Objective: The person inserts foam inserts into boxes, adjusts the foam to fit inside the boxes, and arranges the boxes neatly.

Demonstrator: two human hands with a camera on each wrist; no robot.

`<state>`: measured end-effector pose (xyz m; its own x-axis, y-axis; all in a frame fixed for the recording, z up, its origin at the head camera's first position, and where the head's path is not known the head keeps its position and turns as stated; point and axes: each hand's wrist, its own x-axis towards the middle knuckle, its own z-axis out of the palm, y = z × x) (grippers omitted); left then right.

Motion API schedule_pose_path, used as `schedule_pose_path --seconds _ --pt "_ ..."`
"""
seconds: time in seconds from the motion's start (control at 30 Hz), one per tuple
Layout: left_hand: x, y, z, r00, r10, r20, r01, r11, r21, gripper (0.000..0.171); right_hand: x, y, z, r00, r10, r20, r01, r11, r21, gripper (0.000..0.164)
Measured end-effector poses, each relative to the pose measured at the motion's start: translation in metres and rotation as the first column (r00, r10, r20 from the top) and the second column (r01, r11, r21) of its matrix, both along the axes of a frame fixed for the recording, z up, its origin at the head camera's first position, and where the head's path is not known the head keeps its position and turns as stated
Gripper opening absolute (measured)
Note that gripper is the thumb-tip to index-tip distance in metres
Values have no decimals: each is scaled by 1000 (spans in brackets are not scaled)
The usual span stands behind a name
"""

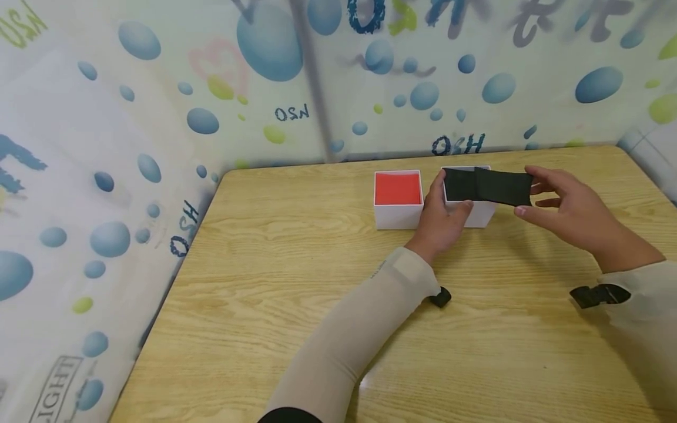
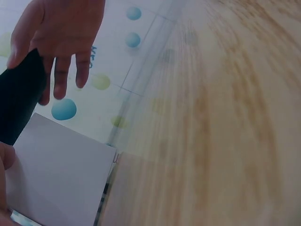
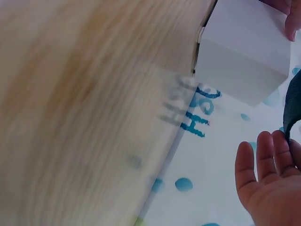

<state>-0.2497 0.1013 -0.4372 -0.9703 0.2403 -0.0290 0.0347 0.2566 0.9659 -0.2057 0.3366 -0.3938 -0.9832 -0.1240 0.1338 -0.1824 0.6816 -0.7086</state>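
Two white boxes stand side by side at the back of the table. At the right one's left corner, my left hand (image 1: pixel 438 220) grips the white box (image 1: pixel 480 215), its thumb across the front rim. A thin black sheet (image 1: pixel 503 187) lies over this box's open top and sticks out past its right side, with a crease near the middle. My right hand (image 1: pixel 573 205) pinches the sheet's free right end between thumb and fingers. In the left wrist view, the sheet (image 2: pixel 21 94) slants up from the box wall (image 2: pixel 61 169) to the right hand (image 2: pixel 66 33), whose other fingers are spread.
Left of the held box, the other white box (image 1: pixel 398 217) shows a red surface (image 1: pixel 398 189) inside its rim. The wooden table (image 1: pixel 254 252) reaches back to a patterned wall (image 1: pixel 338 76). Black buckles (image 1: pixel 600 295) hang at both wrists.
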Motion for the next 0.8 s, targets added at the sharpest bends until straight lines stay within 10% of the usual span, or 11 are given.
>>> schedule_pose_path --seconds 0.8 --pt "-2 -1 0 999 -14 -31 15 1000 7 80 -31 -38 -7 997 45 63 -40 995 -88 85"
